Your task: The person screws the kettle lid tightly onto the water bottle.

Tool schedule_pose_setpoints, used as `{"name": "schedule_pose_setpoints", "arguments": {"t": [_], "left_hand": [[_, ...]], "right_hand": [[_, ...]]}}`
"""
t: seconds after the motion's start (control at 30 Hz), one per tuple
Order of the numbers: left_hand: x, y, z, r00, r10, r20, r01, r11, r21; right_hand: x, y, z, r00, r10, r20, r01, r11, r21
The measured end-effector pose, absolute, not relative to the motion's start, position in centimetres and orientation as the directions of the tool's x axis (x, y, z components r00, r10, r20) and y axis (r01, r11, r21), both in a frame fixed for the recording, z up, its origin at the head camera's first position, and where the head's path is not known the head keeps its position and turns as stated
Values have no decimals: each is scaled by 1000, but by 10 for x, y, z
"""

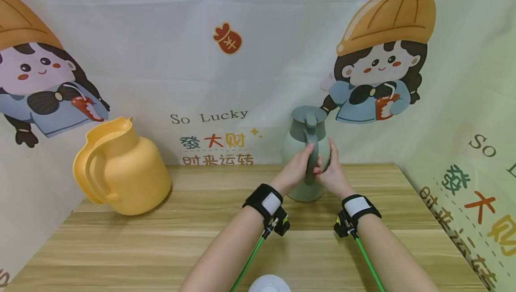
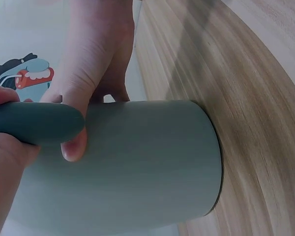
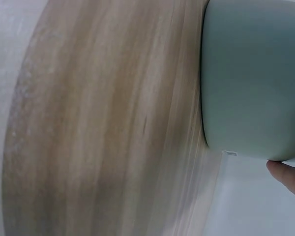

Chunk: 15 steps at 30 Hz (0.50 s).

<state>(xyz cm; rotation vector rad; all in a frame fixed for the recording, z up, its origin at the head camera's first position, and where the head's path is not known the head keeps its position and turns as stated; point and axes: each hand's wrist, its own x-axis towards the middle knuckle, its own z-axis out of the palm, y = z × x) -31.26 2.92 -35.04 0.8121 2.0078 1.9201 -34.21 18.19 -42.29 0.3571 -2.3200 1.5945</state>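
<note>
A pale green thermos jug (image 1: pixel 306 192) with a darker green lid and handle stands upright on the wooden table near the back wall. My left hand (image 1: pixel 296 169) grips its handle, the thumb lying along the handle's left side. My right hand (image 1: pixel 334 178) holds the body from the right, its fingers reaching round the side. In the left wrist view, the right hand (image 2: pixel 96 54) has its thumb against the body beside the handle's lower end. A fingertip of the right hand (image 3: pixel 290 178) touches the body in the right wrist view. The jug's far side is hidden.
A larger yellow jug (image 1: pixel 141 175) stands on the left of the wooden table (image 1: pixel 193 242). A round white object (image 1: pixel 269 284) is partly cut off at the bottom edge. Printed cloth (image 1: pixel 274 50) hangs behind and beside the table. Green cables run from both wrist cameras.
</note>
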Motion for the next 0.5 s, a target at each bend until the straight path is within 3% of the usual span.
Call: {"name": "schedule_pose_setpoints", "arguments": {"t": [0.37, 0.5], "left_hand": [[-313, 23, -352, -794, 569, 213, 223, -53, 973], [-313, 23, -351, -787, 583, 203, 228, -31, 973]], "right_hand": [[-340, 179, -423, -927, -78, 367, -374, 256, -891], [-338, 182, -422, -919, -86, 384, -391, 291, -873]]}}
